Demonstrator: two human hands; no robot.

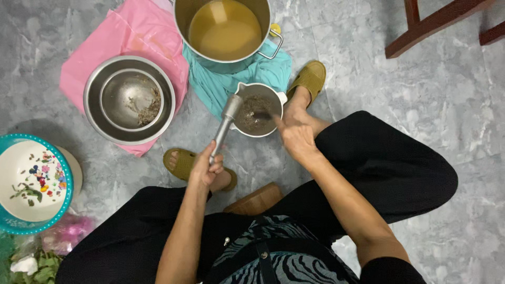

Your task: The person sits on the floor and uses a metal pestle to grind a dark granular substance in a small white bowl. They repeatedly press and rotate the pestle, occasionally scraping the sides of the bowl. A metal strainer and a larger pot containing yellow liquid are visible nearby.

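A white mortar (277,98) with dark ground paste inside stands on the grey floor between my feet. My left hand (205,167) grips the lower end of a metal pestle (226,122), whose head leans on the mortar's left rim. My right hand (296,131) is at the mortar's right side with fingers pointing into the paste, seemingly holding a small dark spoon (261,114); the grip is hard to make out.
A large metal pot (263,10) of yellowish liquid sits on a teal cloth (210,87). Nested steel bowls (94,105) rest on a pink bag (131,31). A teal-rimmed plate (16,158) with scraps, greens (37,263) and wooden furniture legs (436,21) lie around.
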